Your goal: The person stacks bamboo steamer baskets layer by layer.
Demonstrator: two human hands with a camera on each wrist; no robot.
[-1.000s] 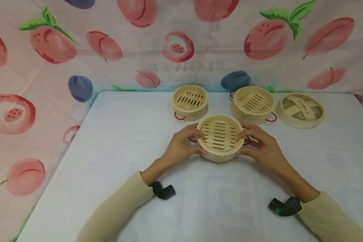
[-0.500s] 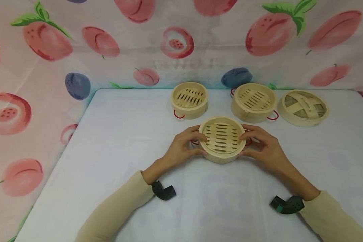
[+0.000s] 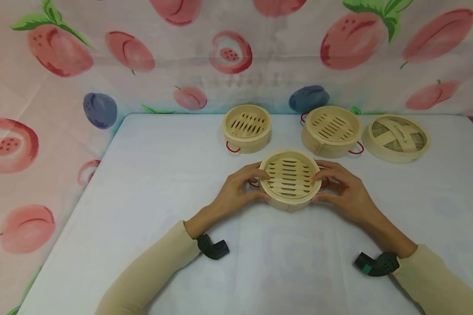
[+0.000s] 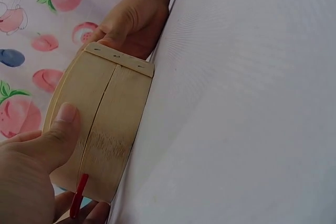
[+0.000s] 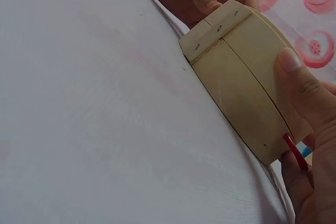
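Barely any change over the last second: the slatted bamboo basket [image 3: 289, 177] stays just right of frame centre, left hand [image 3: 236, 188] and right hand [image 3: 347, 192] gripping its sides, index fingers over the rim, thumbs on the near wall. Probably steadying or fine adjustment, not a transfer. Small basket [image 3: 247, 129] upper centre, taller basket [image 3: 332, 131] and woven lid [image 3: 397, 138] upper right. No brand or label readable; faint marks on backdrop [image 3: 173, 57], upper middle, illegible.
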